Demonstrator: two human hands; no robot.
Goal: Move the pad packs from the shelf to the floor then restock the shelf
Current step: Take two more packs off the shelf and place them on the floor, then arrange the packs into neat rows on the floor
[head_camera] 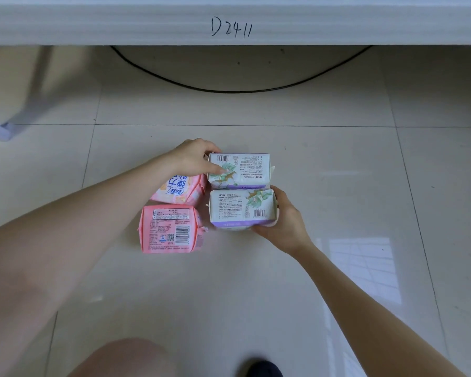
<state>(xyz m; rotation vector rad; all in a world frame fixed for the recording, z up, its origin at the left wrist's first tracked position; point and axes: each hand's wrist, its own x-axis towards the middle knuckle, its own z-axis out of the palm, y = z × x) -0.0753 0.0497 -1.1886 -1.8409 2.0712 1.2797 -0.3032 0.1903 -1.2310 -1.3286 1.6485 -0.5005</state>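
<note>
Left hand [195,156] pinches the left end of the far white pack [239,171], and right hand [286,219] wraps round the right end of the near white pack [242,209]. Both packs touch on the floor [256,281]. Two pink packs [167,229] lie just beside them, under the left forearm.

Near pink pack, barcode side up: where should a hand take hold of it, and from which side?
Probably its left end, coming from the left and above. The near pink pack lies flat on the floor; the near white pack crowds its right end and the far pink pack its far edge, while its left and near sides are free.
</note>
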